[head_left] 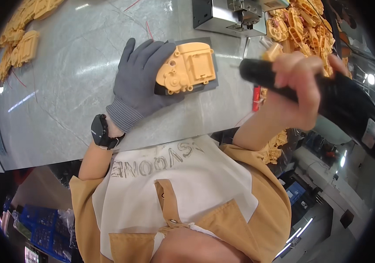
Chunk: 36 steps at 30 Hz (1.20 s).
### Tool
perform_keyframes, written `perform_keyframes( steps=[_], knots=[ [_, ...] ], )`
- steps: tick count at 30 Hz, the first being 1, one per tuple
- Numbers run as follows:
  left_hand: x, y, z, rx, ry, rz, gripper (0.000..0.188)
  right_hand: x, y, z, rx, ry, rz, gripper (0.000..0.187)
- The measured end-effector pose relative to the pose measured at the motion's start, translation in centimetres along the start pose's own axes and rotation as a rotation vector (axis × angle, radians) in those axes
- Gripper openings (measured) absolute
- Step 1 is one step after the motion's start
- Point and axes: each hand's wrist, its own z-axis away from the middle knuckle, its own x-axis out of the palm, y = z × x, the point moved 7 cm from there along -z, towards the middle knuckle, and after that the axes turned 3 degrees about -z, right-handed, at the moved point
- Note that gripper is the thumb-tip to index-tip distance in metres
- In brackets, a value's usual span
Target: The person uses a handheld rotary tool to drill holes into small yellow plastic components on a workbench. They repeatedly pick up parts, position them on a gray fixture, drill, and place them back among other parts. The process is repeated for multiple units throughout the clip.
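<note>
Head view — left hand (141,79), grey-gloved, fingers spread flat, pressing a yellow housing (188,68) onto a dark pad (211,83) on the grey table (65,87). Right hand (295,87) — bare, fist closed around a black driver (327,98), beside a parts pile (303,26).

Orange moulded plastic gearbox housing (187,68) lies flat on dark grey square pad (211,83); black cylindrical power screwdriver (327,98) held tilted just right of pad.
</note>
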Motion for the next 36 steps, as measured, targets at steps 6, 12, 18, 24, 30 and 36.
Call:
perform_keyframes(
  steps=[6,12,18,24,30,36],
  knots=[
    [-0.1,0.0,-0.3,-0.016,-0.046,0.001,0.089,-3.1,0.6,-6.5,-0.048,0.112,-0.133,0.048],
    [0.1,-0.1,-0.5,-0.021,-0.046,-0.013,0.088,0.1,1.9,-6.4,-0.054,0.236,0.003,0.036],
    [0.3,-0.1,-0.3,-0.018,-0.034,-0.015,0.088,-0.3,-0.8,-0.3,0.053,0.131,-0.192,0.043],
    [0.5,-0.3,0.0,-0.008,-0.024,-0.029,0.090,3.4,-4.4,4.0,0.006,-0.060,-0.124,0.044],
    [0.4,-0.4,0.0,-0.024,-0.024,-0.038,0.091,3.7,-2.7,4.2,0.145,0.002,-0.164,0.048],
    [0.5,-0.6,0.2,-0.012,0.006,-0.023,0.090,4.2,-1.4,3.9,0.157,-0.085,-0.147,0.043]
  ],
)
